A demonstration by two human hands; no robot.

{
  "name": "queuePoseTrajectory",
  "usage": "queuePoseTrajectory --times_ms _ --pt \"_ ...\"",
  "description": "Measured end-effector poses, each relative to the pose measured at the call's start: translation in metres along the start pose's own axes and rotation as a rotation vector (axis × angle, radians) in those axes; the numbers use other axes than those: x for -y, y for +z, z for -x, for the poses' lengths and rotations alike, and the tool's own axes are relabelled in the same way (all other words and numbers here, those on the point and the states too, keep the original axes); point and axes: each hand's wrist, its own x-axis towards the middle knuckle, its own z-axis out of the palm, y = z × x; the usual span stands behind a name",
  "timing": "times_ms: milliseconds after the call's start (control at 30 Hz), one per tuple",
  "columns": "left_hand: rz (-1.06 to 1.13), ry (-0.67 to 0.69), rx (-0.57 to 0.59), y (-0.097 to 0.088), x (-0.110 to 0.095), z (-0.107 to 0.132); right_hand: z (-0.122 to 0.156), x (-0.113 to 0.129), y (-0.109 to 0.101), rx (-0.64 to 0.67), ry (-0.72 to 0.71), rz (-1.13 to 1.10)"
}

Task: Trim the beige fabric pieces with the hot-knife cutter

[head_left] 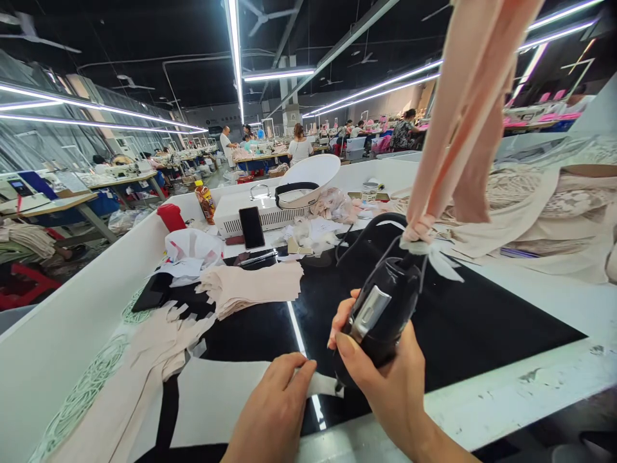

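My right hand (pixel 385 376) is wrapped round a black handheld electric tool (pixel 380 315) with a silver switch plate, its cord leaving the top end. The tool's lower end meets the narrow tip of a white cut piece (pixel 216 392) lying on the black tabletop (pixel 472 321). With fingers bent and pressed together, my left hand (pixel 277 402) holds that piece down near the same tip; part of the piece is hidden beneath it. Pink fabric strips (pixel 463 116) hang from above and are knotted around the tool's cord end.
Stacked pale pink cut pieces (pixel 255 286) and longer pale strips (pixel 139 360) lie to the left. A phone (pixel 251 227) leans on a white box (pixel 231 215) at the back. Pale fabric bundles (pixel 544 212) fill the right. White raised edges (pixel 96 283) border the table; people work beyond.
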Motion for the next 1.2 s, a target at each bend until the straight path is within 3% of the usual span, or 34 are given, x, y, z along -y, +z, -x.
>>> queuePoseTrajectory --times_ms 267,967,1200 --pt "-0.032 0.002 0.065 0.017 0.006 0.018 0.001 0.000 0.000 0.005 0.017 -0.013" --pt "-0.120 0.065 0.023 0.015 0.004 0.032 0.002 0.000 0.006 -0.033 0.021 -0.066" --pt "-0.136 0.075 -0.013 0.015 -0.004 0.028 0.001 0.000 0.000 0.017 0.036 -0.028"
